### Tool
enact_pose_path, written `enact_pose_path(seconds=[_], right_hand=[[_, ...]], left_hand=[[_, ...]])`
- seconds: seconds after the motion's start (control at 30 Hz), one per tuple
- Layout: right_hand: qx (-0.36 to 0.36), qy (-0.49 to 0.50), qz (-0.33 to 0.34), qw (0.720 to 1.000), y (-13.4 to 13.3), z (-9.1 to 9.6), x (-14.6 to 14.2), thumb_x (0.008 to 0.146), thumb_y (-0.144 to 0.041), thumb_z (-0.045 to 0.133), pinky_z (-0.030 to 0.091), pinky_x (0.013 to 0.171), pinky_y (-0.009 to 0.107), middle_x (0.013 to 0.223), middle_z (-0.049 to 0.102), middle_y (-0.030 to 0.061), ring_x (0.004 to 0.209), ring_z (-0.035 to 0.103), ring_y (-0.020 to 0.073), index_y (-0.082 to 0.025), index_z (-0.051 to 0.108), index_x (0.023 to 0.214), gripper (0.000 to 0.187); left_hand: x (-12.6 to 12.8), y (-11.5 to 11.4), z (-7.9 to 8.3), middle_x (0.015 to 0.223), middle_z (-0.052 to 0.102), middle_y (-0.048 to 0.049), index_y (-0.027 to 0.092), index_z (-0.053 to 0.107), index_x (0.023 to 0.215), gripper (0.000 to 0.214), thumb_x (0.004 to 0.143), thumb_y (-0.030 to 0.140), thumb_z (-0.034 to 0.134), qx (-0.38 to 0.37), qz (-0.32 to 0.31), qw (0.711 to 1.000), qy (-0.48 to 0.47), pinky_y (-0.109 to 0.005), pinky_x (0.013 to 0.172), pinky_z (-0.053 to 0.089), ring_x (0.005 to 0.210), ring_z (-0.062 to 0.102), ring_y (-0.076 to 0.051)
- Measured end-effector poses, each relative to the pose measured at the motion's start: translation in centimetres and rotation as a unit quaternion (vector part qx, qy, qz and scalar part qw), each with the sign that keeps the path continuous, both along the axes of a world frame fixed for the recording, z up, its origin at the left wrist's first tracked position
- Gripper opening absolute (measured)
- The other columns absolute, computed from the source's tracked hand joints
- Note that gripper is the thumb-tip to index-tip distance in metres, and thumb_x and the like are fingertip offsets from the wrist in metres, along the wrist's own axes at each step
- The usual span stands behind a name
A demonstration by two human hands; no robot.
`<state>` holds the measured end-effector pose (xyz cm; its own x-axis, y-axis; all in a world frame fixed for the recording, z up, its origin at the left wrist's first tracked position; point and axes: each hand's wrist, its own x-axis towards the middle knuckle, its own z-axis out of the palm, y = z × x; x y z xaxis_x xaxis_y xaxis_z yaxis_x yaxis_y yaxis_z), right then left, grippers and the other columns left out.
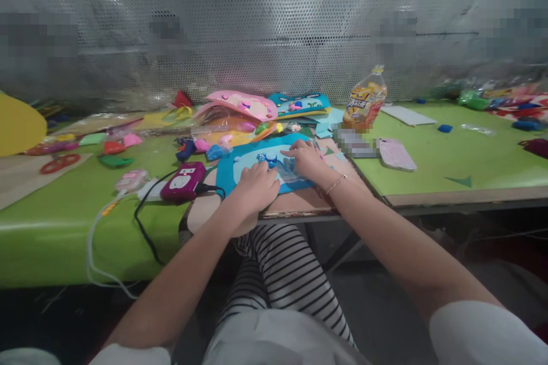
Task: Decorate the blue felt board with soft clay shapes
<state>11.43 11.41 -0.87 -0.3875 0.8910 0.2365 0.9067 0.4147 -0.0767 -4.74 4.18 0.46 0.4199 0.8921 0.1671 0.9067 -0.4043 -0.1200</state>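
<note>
white shirt (274, 339), cropped | left hand (257, 187), right hand (309, 161) on blue sheet (246, 161) | undersides hidden, cannot tell whether either holds anything

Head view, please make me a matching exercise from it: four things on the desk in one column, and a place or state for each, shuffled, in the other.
Things:
1. Blue craft sheet
2. Red-handled scissors
3. Snack bag
4. Purple device with a cartoon face

Places and states:
A. At the back, near the perforated metal panel
B. Has a black cable by it
C. Beneath the left hand and the right hand
D. On beige paper at far left

Right pairs: 1-C, 2-D, 3-A, 4-B
</note>
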Motion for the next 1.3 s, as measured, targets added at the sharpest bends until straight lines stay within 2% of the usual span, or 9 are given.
enact_pose_path(seconds=[0.23, 0.47, 0.6, 0.7, 0.93, 1.07, 1.17, 1.23, 1.3], right_hand=[[0.002, -0.014, 0.018, 1.0, -0.4, -0.5, -0.2, 0.093, -0.021, 0.036, 0.035, 0.079, 0.039, 0.117, 0.05, 0.0096, 0.107, 0.041, 0.0293, -0.04, 0.06, 0.12, 0.041], [0.025, -0.024, 0.027, 0.999, -1.4, 0.3, 0.3, 0.091, -0.018, 0.038, 0.03, 0.082, 0.041, 0.118, 0.049, 0.0112, 0.108, 0.039, 0.0299, -0.032, 0.065, 0.115, 0.039], [0.021, -0.042, 0.05, 0.998, -2.0, 0.2, 0.6, 0.09, -0.017, 0.041, 0.029, 0.082, 0.041, 0.109, 0.053, 0.0104, 0.104, 0.041, 0.029, -0.032, 0.069, 0.109, 0.037], [0.032, -0.048, 0.054, 0.997, -2.0, 0.4, 0.7, 0.09, -0.016, 0.04, 0.027, 0.084, 0.043, 0.113, 0.052, 0.011, 0.106, 0.04, 0.0293, -0.031, 0.067, 0.112, 0.038], [0.051, -0.066, 0.067, 0.994, -2.9, 0.6, 0.2, 0.093, -0.02, 0.038, 0.025, 0.092, 0.047, 0.113, 0.054, 0.0105, 0.108, 0.042, 0.0284, -0.03, 0.071, 0.103, 0.036], [0.067, -0.061, 0.051, 0.995, -3.0, 2.2, 1.0, 0.09, -0.013, 0.038, 0.03, 0.092, 0.045, 0.121, 0.053, 0.0092, 0.11, 0.043, 0.0283, -0.032, 0.064, 0.116, 0.041], [0.086, -0.038, -0.017, 0.995, -1.3, 4.5, 3.4, 0.089, -0.009, 0.031, 0.036, 0.085, 0.041, 0.126, 0.051, 0.0133, 0.109, 0.047, 0.0292, -0.026, 0.051, 0.132, 0.05], [0.045, -0.054, -0.049, 0.996, 0.4, 5.7, 5.2, 0.091, -0.012, 0.03, 0.038, 0.086, 0.032, 0.121, 0.057, 0.0137, 0.106, 0.053, 0.0241, -0.018, 0.058, 0.124, 0.044], [0.012, -0.074, -0.074, 0.994, 2.0, 6.0, 6.5, 0.089, -0.015, 0.035, 0.04, 0.078, 0.03, 0.107, 0.065, 0.0171, 0.097, 0.059, 0.0241, -0.01, 0.063, 0.114, 0.038]], left_hand=[[0.7, 0.0, -0.4, 0.102, 0.054, -0.0141, 0.015, 0.058, 0.106, 0.031, 0.092, 0.023, 0.032, 0.003, -0.022, 1.0, 0.008, -0.044, 0.079, 0.044, 0.097, 0.053, -0.03], [0.5, 0.0, -0.7, 0.102, 0.053, -0.0135, 0.016, 0.057, 0.113, 0.034, 0.09, 0.021, 0.032, 0.007, -0.029, 0.999, 0.013, -0.043, 0.078, 0.043, 0.096, 0.053, -0.029], [0.5, -0.3, -0.8, 0.103, 0.053, -0.0131, 0.016, 0.053, 0.121, 0.037, 0.091, 0.021, 0.031, 0.005, -0.033, 0.999, 0.015, -0.042, 0.076, 0.044, 0.095, 0.053, -0.029], [0.4, -0.4, -0.9, 0.105, 0.052, -0.0137, 0.016, 0.053, 0.121, 0.037, 0.091, 0.021, 0.032, 0.005, -0.036, 0.999, 0.015, -0.041, 0.076, 0.044, 0.096, 0.053, -0.029], [0.3, -0.2, -1.1, 0.106, 0.052, -0.0144, 0.014, 0.051, 0.124, 0.039, 0.091, 0.021, 0.031, 0.003, -0.041, 0.999, 0.024, -0.042, 0.075, 0.043, 0.095, 0.053, -0.029], [0.1, -0.4, -0.6, 0.106, 0.054, -0.016, 0.012, 0.052, 0.123, 0.039, 0.091, 0.02, 0.032, -0.009, -0.054, 0.998, 0.043, -0.041, 0.075, 0.043, 0.096, 0.054, -0.029], [-0.2, -0.4, 0.3, 0.109, 0.055, -0.0169, 0.011, 0.052, 0.123, 0.038, 0.09, 0.02, 0.036, -0.027, -0.08, 0.995, 0.06, -0.039, 0.076, 0.043, 0.098, 0.053, -0.029], [-0.4, -0.1, 1.2, 0.107, 0.057, -0.0161, 0.01, 0.05, 0.127, 0.04, 0.09, 0.02, 0.038, -0.041, -0.101, 0.992, 0.068, -0.037, 0.076, 0.043, 0.096, 0.055, -0.028], [-0.4, 0.5, 2.0, 0.106, 0.058, -0.0159, 0.008, 0.048, 0.129, 0.042, 0.092, 0.024, 0.037, -0.044, -0.115, 0.99, 0.068, -0.036, 0.077, 0.042, 0.093, 0.056, -0.027]])
